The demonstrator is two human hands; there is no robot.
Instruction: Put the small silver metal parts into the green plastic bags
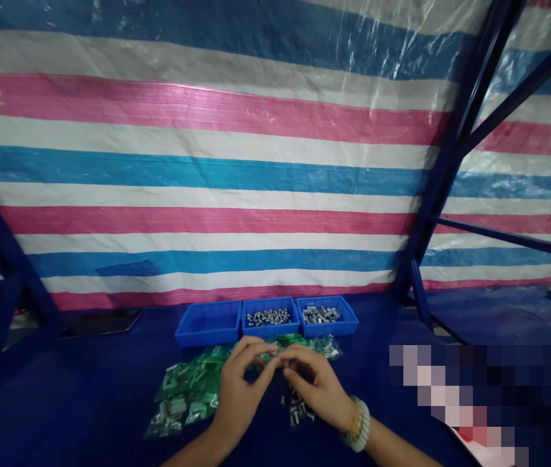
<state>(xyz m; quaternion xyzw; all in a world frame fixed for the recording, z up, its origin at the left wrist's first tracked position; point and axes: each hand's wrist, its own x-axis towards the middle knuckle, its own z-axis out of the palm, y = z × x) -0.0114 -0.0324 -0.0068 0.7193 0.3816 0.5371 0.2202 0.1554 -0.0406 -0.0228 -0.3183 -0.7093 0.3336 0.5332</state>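
Note:
My left hand (240, 391) and my right hand (321, 388) meet in front of the trays, fingertips almost touching. Both are closed in a pinch; whatever sits between the fingertips is too small and hidden to make out. A bracelet of pale beads (362, 425) circles my right wrist. Beneath the right hand lies a loose pile of small metal pieces (297, 410), partly covered by it. Clear and green plastic bags with small parts inside (177, 407) lie beside and behind my left hand. More such bags (330, 347) show beyond the right hand.
Three blue trays stand in a row: a left tray (207, 336), a middle tray (271, 329) with small metal parts and a right tray (332, 329) with metal pieces. A dark flat device (103, 323) lies at left. Blue metal posts (443, 168) frame a striped sheet (207, 168).

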